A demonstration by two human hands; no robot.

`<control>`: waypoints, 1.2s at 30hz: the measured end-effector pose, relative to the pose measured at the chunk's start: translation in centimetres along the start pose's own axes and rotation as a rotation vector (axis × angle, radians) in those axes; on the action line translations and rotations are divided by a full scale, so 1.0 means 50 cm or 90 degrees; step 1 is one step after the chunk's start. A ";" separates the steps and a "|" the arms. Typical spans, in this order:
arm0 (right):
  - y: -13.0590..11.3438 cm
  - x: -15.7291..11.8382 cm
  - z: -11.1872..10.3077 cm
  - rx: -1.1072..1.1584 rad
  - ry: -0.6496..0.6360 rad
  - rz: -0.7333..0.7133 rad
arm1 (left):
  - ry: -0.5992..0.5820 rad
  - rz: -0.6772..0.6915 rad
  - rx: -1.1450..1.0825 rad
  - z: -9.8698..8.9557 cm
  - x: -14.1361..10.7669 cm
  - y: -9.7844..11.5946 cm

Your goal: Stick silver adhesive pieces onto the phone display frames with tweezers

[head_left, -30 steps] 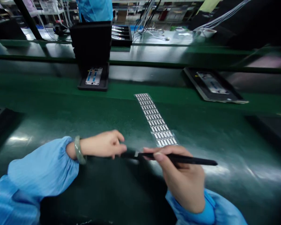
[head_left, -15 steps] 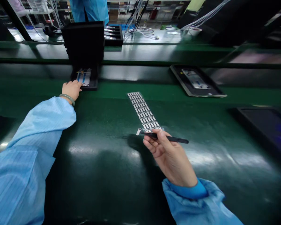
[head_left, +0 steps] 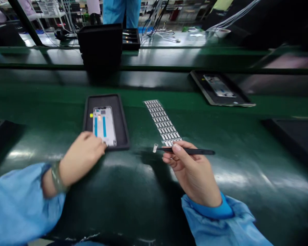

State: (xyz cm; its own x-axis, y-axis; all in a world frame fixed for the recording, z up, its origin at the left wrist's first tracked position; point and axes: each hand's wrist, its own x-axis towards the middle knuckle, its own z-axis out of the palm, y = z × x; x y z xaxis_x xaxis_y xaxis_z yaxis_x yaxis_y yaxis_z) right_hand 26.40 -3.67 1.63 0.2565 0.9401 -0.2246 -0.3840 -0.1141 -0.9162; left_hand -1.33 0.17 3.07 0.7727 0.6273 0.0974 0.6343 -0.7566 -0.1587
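- Tweezers (head_left: pixel 187 151), black, clenched firmly in the right hand (head_left: pixel 193 172) between thumb and fingers, lying roughly level across the front of the green bench mat (head_left: pixel 246 181)
- Small silver tab (head_left: pixel 155 148) sits right at the tweezers' tip, just off the near end of the sticker sheet; can't see it touching the sheet
- Sticker sheet (head_left: pixel 162 122): long strip of tiny metal tabs in neat rows on clear backing, flat on the mat, pointing away from the person
- Black tray (head_left: pixel 123 130) sits just left of the sheet, with only a narrow strip of green between them; lots of open mat to the right of the tweezers and in front of the hands
- Phone frame (head_left: pixel 104 125) lies face-up inside the tray, with blue strips down its middle
- Left hand (head_left: pixel 82 159) reaches in from the lower left, fingers curled on the frame's near end at the tray's front edge; can't tell if it's gripping or just resting there
- Right forearm comes up from the bottom, wrist bent, blue sleeve (head_left: pixel 215 218) cuffed; jade-looking bangle (head_left: pixel 55 177) on the left wrist
- Farther back: second tray (head_left: pixel 222 87) with another phone frame (head_left: pixel 218 86), black tray stack (head_left: pixel 100 44), and a co-worker (head_left: pixel 122 12) in blue
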 end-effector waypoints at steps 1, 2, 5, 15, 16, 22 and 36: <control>-0.001 0.002 0.002 -0.001 0.001 -0.005 | -0.006 0.032 -0.032 -0.005 -0.021 0.041; -0.002 0.003 0.005 -0.003 0.002 -0.010 | -0.009 0.053 -0.065 -0.008 -0.039 0.079; -0.002 0.009 0.019 -0.017 0.003 -0.029 | 0.053 0.103 -0.174 -0.014 -0.075 0.173; 0.032 -0.003 0.112 -0.142 -0.105 0.042 | 0.100 0.124 -0.427 -0.034 -0.077 0.174; 0.039 -0.005 0.118 -0.160 -0.115 0.046 | 0.104 0.089 -0.422 -0.030 -0.070 0.147; 0.069 -0.014 0.131 -0.326 -0.163 -0.047 | 0.146 -0.058 -0.415 0.030 -0.051 0.041; 0.069 -0.020 0.137 -0.503 -0.190 -0.177 | 0.111 -0.078 -0.421 0.047 -0.056 0.050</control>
State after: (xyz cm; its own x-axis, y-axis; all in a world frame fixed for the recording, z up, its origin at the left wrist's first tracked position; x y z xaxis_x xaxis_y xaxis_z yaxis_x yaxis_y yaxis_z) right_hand 18.75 -2.82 0.97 -0.0354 0.9988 0.0350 0.4097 0.0465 -0.9110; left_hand -1.97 -3.04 0.11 0.6529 0.7180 0.2413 0.5567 -0.6709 0.4899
